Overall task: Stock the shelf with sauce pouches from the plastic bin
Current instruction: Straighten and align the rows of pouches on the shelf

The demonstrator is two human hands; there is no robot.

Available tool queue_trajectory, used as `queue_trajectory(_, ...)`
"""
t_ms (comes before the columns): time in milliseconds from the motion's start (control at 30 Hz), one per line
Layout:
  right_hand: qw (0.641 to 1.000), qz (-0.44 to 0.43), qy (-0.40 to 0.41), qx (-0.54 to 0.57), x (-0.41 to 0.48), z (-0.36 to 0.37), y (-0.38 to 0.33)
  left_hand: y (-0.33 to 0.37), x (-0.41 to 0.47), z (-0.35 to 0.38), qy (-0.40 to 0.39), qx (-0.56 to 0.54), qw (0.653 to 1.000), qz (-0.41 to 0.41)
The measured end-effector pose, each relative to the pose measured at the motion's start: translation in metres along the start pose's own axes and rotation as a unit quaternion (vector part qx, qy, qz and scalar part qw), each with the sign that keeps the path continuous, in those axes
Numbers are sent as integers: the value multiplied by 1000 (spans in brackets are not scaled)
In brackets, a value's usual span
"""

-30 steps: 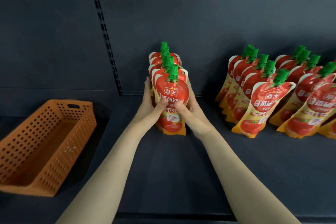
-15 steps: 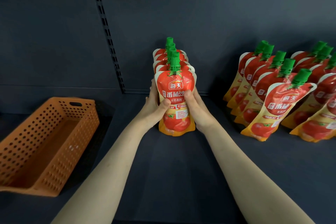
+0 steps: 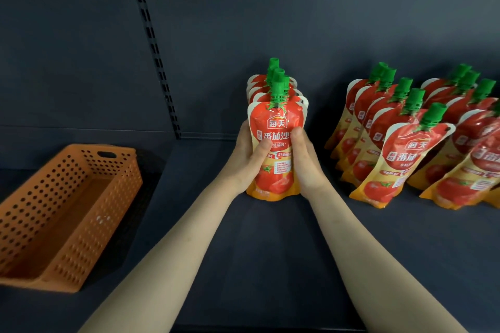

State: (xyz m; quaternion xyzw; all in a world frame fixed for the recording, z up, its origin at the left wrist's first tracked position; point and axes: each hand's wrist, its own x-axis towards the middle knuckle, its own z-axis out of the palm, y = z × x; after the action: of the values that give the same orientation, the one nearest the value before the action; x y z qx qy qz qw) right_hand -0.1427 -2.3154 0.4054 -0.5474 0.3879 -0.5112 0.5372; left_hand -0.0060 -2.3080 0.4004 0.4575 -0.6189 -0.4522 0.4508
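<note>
L hand (image 3: pixel 243 159) & R hand (image 3: pixel 305 162) clamp 1 pouch stack (image 3: pixel 276 121), ~5 deep; row (image 3: pixel 392 154) of 5 at 3 o'clock; 1 bin (image 3: pixel 81 251) at 9.

Red-and-yellow sauce pouches (image 3: pixel 276 143) with green caps (image 3: pixel 278 89), orange perforated plastic bin (image 3: pixel 67 213), dark grey shelf (image 3: pixel 270 251)

Body shows as 2 forearms + 2 hands only. L forearm (image 3: pixel 167 251) and R forearm (image 3: pixel 359 249) bare from wrist down to the lower edge of view — slim, smooth, w/ a faint small spot or two on the inner side. L hand (image 3: pixel 244 159) and R hand (image 3: pixel 305 165) bare as well — L thumbnail short + plain; other fingers mostly hidden.
</note>
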Motion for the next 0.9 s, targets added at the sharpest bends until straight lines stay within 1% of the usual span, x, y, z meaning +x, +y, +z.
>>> queue_trajectory(200,999,-6,26,-21,-6,-19,-4,5,6,19,-12,0,1000,0)
queue_trajectory(367,998,-36,15,-52,-13,-23,-5,9,0,19,-15,-9,1000,8)
queue_trajectory(567,991,-81,30,-101,-29,-22,-5,7,-14,20,-13,21,999,21)
queue_trajectory(633,989,-99,29,-101,-38,-21,-4,10,-20,22,-8,27,999,18)
queue_trajectory(733,991,-95,19,-90,-56,-21,-4,13,-35,26,-1,37,999,14)
queue_trajectory(833,991,-87,3,-98,-73,-21,-5,11,-50,24,-24,57,998,21)
queue_trajectory(900,989,-87,-7,-121,-79,-24,-5,9,-57,21,-45,92,995,21)
